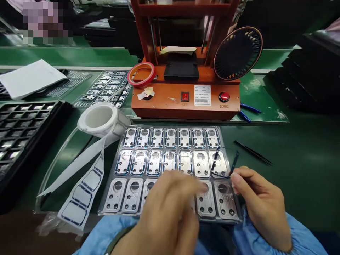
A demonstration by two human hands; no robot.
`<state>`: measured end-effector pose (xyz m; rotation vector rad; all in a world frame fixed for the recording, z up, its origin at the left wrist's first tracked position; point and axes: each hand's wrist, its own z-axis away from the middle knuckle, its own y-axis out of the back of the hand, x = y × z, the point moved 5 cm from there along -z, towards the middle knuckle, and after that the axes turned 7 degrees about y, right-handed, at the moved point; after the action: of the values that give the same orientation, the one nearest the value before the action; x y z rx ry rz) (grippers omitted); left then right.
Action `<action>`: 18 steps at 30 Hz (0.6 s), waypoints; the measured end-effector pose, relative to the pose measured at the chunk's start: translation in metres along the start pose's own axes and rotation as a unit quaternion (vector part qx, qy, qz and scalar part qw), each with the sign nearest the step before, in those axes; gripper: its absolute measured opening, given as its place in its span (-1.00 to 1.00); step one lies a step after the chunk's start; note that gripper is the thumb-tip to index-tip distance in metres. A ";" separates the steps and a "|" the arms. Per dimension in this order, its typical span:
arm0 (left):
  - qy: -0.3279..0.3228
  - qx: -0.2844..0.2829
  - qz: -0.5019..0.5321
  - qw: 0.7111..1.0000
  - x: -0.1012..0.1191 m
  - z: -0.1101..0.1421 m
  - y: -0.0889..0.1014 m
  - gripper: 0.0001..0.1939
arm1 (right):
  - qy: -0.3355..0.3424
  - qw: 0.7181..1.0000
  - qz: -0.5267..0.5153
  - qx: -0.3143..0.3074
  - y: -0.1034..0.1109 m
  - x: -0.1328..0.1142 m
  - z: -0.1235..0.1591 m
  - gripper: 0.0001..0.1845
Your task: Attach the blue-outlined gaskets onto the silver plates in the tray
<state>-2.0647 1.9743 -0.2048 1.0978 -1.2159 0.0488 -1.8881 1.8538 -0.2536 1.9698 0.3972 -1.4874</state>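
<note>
Thin dark frame [234,161] pinched in right hand [259,203], thumb and forefinger, just ahead of that hand, over right edge of tray [224,221]. Left hand [170,209] blurred above front row, can't tell if gripping. Tray on green counter [305,148]; white roll [120,122] left, tweezers [253,152] right.

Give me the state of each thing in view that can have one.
Left hand: motion-blurred over the tray; grip unclear.
Right hand: pinching a dark-edged frame.
Metal plates: top row blue-edged; nearest row's visible ones without edging.
White roll: partly unwound.
Tape ring: resting on the orange machine.
Black dish: tilted up on edge.
Tweezers: lying on the table.
Rocker switch: position too small to tell.
</note>
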 end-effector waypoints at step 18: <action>0.085 -0.068 0.106 0.988 -0.024 -0.054 -0.051 -0.88 | 0.071 0.992 0.010 -0.108 -0.019 -0.007 -0.012 -0.88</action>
<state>-2.0068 1.9968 -0.2523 0.8269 -1.1607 0.2148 -1.8923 1.8770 -0.2509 1.9047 0.5722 -1.2400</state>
